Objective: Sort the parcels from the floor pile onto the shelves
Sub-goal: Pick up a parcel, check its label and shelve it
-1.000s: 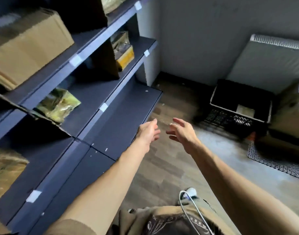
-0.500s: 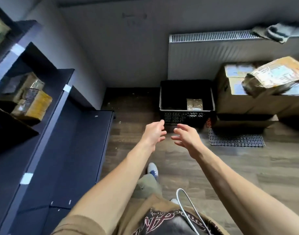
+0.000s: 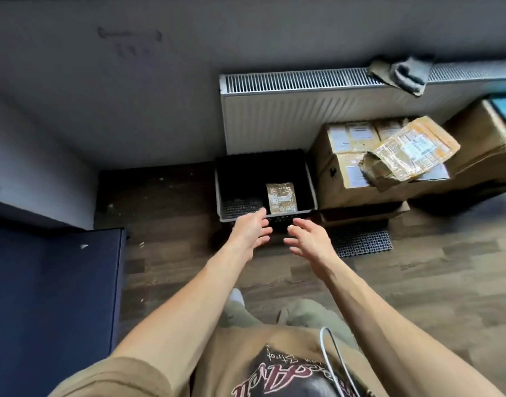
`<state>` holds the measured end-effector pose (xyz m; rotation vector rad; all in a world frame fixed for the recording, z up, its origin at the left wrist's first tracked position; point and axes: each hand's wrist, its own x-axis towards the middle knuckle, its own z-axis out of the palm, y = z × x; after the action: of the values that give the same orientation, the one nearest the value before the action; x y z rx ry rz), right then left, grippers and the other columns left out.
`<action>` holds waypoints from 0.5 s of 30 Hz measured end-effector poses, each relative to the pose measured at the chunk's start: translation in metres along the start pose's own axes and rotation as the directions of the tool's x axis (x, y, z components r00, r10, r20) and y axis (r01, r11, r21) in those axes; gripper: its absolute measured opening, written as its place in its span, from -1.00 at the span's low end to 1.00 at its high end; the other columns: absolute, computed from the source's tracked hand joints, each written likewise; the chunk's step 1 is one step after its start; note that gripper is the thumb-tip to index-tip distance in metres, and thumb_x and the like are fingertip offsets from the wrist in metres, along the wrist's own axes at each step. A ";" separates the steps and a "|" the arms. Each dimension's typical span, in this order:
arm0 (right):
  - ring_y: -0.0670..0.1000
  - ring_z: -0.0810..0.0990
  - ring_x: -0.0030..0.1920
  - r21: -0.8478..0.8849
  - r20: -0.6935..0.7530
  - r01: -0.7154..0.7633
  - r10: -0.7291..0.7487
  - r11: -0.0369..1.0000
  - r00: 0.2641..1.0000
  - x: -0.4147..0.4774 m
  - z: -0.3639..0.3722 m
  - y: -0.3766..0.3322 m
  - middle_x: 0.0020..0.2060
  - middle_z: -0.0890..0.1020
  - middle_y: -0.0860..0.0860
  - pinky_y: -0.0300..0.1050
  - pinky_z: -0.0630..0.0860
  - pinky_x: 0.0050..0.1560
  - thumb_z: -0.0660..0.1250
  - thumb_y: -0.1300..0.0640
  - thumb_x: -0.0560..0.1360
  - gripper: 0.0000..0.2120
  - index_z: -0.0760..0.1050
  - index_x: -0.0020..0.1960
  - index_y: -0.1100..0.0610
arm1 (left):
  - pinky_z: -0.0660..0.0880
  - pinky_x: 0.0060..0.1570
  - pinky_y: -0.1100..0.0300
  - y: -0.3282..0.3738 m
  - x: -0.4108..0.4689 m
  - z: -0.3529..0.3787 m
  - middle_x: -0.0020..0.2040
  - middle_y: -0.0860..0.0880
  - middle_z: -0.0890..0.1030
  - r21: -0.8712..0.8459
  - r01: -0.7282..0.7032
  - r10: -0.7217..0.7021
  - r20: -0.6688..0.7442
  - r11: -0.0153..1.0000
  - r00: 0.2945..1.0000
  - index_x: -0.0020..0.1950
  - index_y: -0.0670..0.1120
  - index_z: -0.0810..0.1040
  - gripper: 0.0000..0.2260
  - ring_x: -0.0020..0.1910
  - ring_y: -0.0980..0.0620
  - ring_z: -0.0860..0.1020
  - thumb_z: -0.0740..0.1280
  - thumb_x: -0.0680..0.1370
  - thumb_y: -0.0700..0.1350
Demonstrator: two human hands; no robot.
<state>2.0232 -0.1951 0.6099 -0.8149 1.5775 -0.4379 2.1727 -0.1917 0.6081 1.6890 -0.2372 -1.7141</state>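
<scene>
A small taped brown parcel (image 3: 281, 200) lies inside a black plastic crate (image 3: 311, 184) on the floor by the wall. My left hand (image 3: 250, 232) and my right hand (image 3: 309, 239) are stretched out side by side just in front of the crate's near rim, fingers relaxed, holding nothing. To the right, a crumpled taped parcel (image 3: 409, 151) lies on top of a labelled cardboard box (image 3: 349, 156). The corner of the dark blue shelf (image 3: 54, 296) shows at the lower left.
A white radiator (image 3: 289, 110) runs along the wall behind the crate, with a grey cloth (image 3: 403, 74) draped on it. A larger cardboard box (image 3: 484, 138) stands at the far right. A black mesh mat (image 3: 358, 243) lies on the wooden floor.
The view has swung from the shelves to the floor crate and boxes. Both hands, still holding nothing, have come closer to the crate's near rim.
</scene>
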 end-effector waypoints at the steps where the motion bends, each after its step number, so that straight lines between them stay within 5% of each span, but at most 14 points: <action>1: 0.17 0.70 0.18 -0.004 -0.001 0.000 0.000 1.000 1.000 0.013 -0.002 -0.007 0.09 0.64 0.04 0.08 0.59 0.22 0.31 0.18 0.65 -0.56 0.40 0.52 0.18 | 0.51 0.13 0.04 0.008 0.011 0.005 0.43 -0.22 0.52 0.004 0.012 -0.012 -0.003 1.000 1.000 0.54 -0.23 0.38 -0.55 0.31 -0.17 0.58 0.22 0.73 0.00; 8: 0.03 0.70 0.04 0.028 -0.001 -0.111 0.111 0.993 0.994 0.134 -0.027 -0.017 0.12 0.66 0.06 -0.06 0.58 0.07 0.32 0.05 0.66 -0.60 0.47 0.46 0.17 | 0.54 0.17 0.05 0.040 0.110 0.049 0.42 -0.20 0.54 0.011 0.105 -0.104 -0.065 0.994 0.992 0.54 -0.22 0.40 -0.55 0.27 -0.13 0.60 0.23 0.73 0.01; 13: 0.10 0.70 0.14 0.093 0.011 -0.245 0.246 0.965 0.969 0.230 -0.046 -0.018 0.10 0.68 0.10 -0.03 0.61 0.10 0.29 0.08 0.67 -0.88 0.55 0.17 0.06 | 0.55 0.17 0.05 0.051 0.192 0.091 0.39 -0.18 0.55 -0.083 0.157 -0.169 -0.166 0.984 0.972 0.53 -0.22 0.40 -0.56 0.18 -0.08 0.60 0.23 0.73 0.01; 15: 0.07 0.71 0.11 0.031 0.036 -0.213 0.212 0.976 0.977 0.273 -0.049 -0.020 0.14 0.68 0.10 0.04 0.61 0.19 0.29 0.07 0.68 -0.76 0.54 0.30 0.12 | 0.56 0.20 0.05 0.052 0.230 0.107 0.39 -0.16 0.55 -0.084 0.167 -0.180 -0.168 0.982 0.969 0.52 -0.21 0.40 -0.57 0.18 -0.06 0.60 0.22 0.73 0.00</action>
<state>1.9794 -0.4120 0.4416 -0.6152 1.6031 -0.2946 2.1151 -0.4020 0.4684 1.8409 0.0531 -1.6642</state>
